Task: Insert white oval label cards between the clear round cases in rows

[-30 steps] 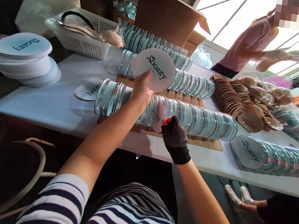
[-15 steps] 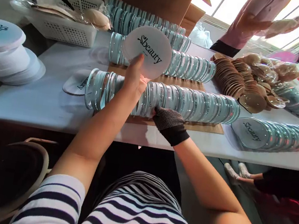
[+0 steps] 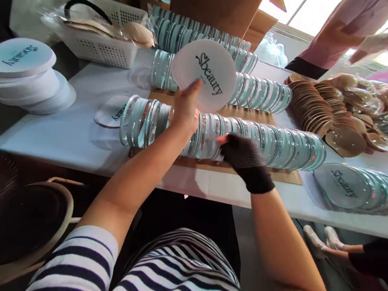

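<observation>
My left hand (image 3: 187,108) holds up an oval-looking white card (image 3: 205,67) with "beauty" lettering, thumb pressed on its printed face; whether it is one card or several stacked I cannot tell. Below it, a long row of clear round containers (image 3: 281,146) lies on edge, white inserts showing inside many of them. My right hand (image 3: 243,155), in a dark dotted glove with bare fingertips, is closed at the front of this row's middle. What its fingers pinch, if anything, is hidden. A similar printed card (image 3: 109,111) lies at the row's left end.
A stack of white printed cards (image 3: 15,58) stands at the left. Behind are a white basket (image 3: 102,51) and more container rows (image 3: 263,92). Brown round pieces (image 3: 309,107) and another container row (image 3: 384,191) lie at the right. A person (image 3: 342,34) handles wrapped items beyond.
My right hand has shifted right along the row of containers. My left hand still holds the card up. The whole view has swung slightly left.
</observation>
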`<state>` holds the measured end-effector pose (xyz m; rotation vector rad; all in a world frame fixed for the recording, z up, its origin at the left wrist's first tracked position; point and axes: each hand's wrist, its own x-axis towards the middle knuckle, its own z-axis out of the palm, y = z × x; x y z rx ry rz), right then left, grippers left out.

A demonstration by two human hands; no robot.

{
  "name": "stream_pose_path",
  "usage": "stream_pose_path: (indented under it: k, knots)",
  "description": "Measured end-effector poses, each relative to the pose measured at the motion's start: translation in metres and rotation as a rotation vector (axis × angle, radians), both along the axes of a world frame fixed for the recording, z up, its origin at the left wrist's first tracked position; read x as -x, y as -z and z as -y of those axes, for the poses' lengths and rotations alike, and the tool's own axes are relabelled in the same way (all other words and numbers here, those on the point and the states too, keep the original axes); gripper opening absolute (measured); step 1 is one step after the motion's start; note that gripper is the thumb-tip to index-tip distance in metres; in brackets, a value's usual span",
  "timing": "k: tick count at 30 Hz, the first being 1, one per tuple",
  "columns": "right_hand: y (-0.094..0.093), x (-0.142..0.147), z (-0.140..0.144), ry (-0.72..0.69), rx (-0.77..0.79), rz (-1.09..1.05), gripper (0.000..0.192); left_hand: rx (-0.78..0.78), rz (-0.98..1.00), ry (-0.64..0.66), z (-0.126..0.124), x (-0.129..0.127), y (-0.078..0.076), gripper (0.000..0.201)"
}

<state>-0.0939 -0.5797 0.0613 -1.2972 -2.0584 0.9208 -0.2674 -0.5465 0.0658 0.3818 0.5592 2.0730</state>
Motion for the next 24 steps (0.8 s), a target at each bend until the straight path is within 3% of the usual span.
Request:
stream_pose_path:
  k: [3,6,8,11,14,19,22,24]
  knots:
    - [-0.021,0.001,-0.024,0.188,-0.534,-0.104,0.043,-0.044,-0.075,-0.051,0.013,-0.012,-0.006,0.012]
    - [-0.028,0.015,-0.017,0.145,-0.82,0.044,0.063,-0.072,-0.098,-0.07,0.028,-0.019,-0.008,0.014]
    - [-0.025,0.027,0.002,0.133,-0.954,0.149,0.065,-0.058,-0.112,-0.079,0.034,-0.02,-0.006,0.013]
    - [-0.017,0.04,0.025,0.105,-0.956,0.173,0.05,0.021,-0.143,-0.054,0.037,-0.016,-0.003,0.004]
    - [-0.015,0.046,0.022,0.184,-0.852,0.102,0.041,0.029,-0.113,-0.043,0.04,-0.012,-0.004,0.007]
    - [-0.018,0.042,0.004,0.261,-0.82,0.069,0.048,-0.107,-0.144,0.057,0.051,-0.011,-0.014,0.005]
    - [-0.025,0.032,0.024,0.377,-0.803,0.111,0.055,-0.138,-0.104,0.144,0.049,0.006,-0.018,0.013]
    - [-0.026,0.022,0.052,0.375,-0.741,0.187,0.062,-0.058,-0.037,0.091,0.041,0.025,-0.018,0.021]
